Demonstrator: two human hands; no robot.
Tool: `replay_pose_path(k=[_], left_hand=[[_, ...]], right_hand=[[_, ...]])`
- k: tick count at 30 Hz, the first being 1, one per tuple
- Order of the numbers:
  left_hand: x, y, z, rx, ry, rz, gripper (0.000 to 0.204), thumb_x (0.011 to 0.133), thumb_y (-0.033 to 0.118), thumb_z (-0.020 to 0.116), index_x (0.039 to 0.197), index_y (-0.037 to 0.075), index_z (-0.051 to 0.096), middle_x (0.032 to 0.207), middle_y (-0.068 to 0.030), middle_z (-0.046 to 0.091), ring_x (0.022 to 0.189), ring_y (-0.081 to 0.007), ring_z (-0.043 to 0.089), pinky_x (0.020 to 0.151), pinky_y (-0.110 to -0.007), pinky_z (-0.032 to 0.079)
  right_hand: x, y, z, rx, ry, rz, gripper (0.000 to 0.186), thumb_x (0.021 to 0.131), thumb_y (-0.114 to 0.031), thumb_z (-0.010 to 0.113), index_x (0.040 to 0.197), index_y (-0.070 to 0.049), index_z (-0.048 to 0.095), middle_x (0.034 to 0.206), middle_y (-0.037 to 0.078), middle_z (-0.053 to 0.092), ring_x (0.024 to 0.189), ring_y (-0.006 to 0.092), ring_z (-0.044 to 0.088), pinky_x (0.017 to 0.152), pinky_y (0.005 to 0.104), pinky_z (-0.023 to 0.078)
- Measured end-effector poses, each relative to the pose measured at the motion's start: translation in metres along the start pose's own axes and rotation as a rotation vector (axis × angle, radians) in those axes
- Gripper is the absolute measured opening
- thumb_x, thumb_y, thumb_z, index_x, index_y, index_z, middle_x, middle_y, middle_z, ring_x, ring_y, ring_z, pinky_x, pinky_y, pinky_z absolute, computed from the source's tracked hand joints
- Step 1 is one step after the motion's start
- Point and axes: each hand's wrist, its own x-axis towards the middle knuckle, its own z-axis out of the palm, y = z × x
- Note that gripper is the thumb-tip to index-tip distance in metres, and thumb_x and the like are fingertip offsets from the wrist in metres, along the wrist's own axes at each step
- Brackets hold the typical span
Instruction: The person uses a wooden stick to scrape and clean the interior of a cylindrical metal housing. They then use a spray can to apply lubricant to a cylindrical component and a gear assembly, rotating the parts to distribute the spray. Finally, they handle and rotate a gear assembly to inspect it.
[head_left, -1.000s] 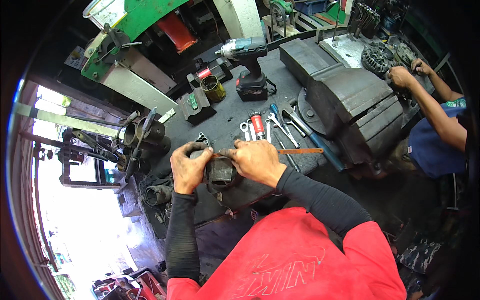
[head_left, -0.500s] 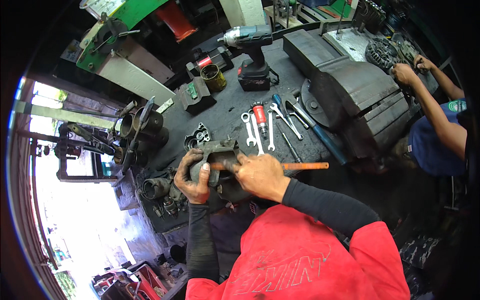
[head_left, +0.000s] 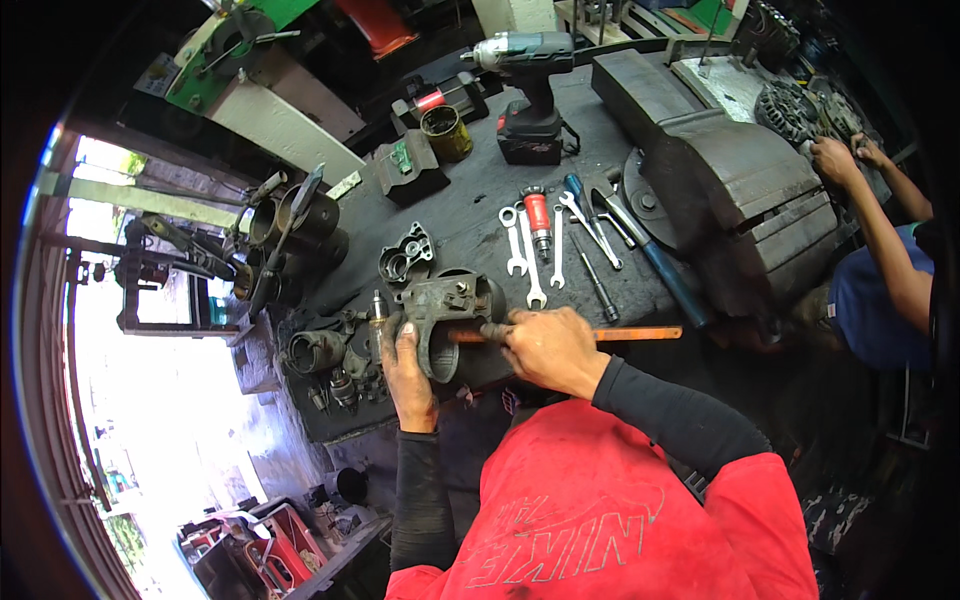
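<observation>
My left hand [head_left: 406, 372] grips the side of a dark, grimy cast-metal housing [head_left: 445, 298] with a curved opening, its thumb up along the near edge. My right hand [head_left: 548, 350] is closed on a long orange strip like a hacksaw blade [head_left: 645, 334], whose left part reaches into the housing's opening. Behind the housing lies a smaller cast cover [head_left: 405, 255] with holes. Left of my left hand are a shiny shaft [head_left: 378, 308] and greasy metal parts [head_left: 312, 352]. Beyond my right hand lie wrenches [head_left: 530, 258] and a red-handled tool [head_left: 536, 215].
The dark bench [head_left: 470, 190] holds a cordless impact wrench [head_left: 530, 95], a yellow can [head_left: 446, 130], a large vise [head_left: 730, 190] and a blue-handled tool [head_left: 680, 290]. A co-worker's hands [head_left: 835, 162] handle parts at the right. Metal cylinders [head_left: 290, 230] stand at the left.
My hands have moved right with the housing and orange strip. The housing has turned, showing its bolted top and curved opening, and the cover behind it has come fully into view.
</observation>
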Motion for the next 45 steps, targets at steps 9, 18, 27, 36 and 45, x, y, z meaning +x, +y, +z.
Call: replay_pose_path(k=[9,18,27,36,45], left_hand=[[0.0,-0.008,-0.009,-0.19,-0.034,-0.291,0.045,0.106,0.03,0.062,0.135,-0.004,0.062,0.127,-0.0116,0.068,0.115,-0.0185,0.065,0.1,-0.032,0.052],[0.009,0.006,-0.008,-0.256,-0.172,-0.414,0.044,0.105,0.035,0.064,0.134,0.002,0.062,0.122,-0.0106,0.073,0.107,-0.0209,0.072,0.092,-0.035,0.06],[-0.002,0.019,0.001,-0.405,-0.175,-0.46,0.043,0.103,0.031,0.068,0.133,0.0,0.065,0.123,-0.0107,0.072,0.109,-0.0207,0.071,0.093,-0.036,0.059],[-0.011,-0.007,0.001,-0.376,0.001,-0.26,0.047,0.094,0.014,0.073,0.136,-0.004,0.06,0.117,-0.0101,0.07,0.103,-0.0198,0.069,0.092,-0.034,0.056],[-0.031,0.039,-0.005,-0.082,0.088,0.093,0.095,0.077,0.008,0.089,0.157,0.005,0.036,0.127,-0.0192,0.059,0.112,-0.0255,0.064,0.097,-0.037,0.055]], right_hand=[[-0.01,0.0,0.001,0.079,-0.183,0.069,0.037,0.092,-0.021,0.065,0.127,-0.016,0.075,0.1,0.015,0.073,0.077,0.0317,0.076,0.064,0.0471,0.06],[-0.014,-0.004,0.009,0.174,-0.07,0.079,0.038,0.091,-0.025,0.07,0.128,-0.02,0.076,0.088,0.009,0.069,0.072,0.0335,0.072,0.061,0.0473,0.058],[0.008,-0.022,0.016,0.498,-0.098,0.147,0.023,0.094,-0.021,0.066,0.109,-0.009,0.079,0.085,0.02,0.074,0.076,0.0384,0.075,0.066,0.0512,0.059],[-0.002,-0.018,0.019,0.807,-0.348,0.381,0.03,0.095,-0.024,0.07,0.12,-0.01,0.079,0.097,0.019,0.079,0.094,0.0394,0.075,0.086,0.0481,0.058],[-0.048,0.023,-0.04,0.562,-0.258,0.277,0.04,0.096,-0.029,0.073,0.128,-0.006,0.074,0.119,0.022,0.075,0.107,0.0382,0.074,0.094,0.0454,0.057]])
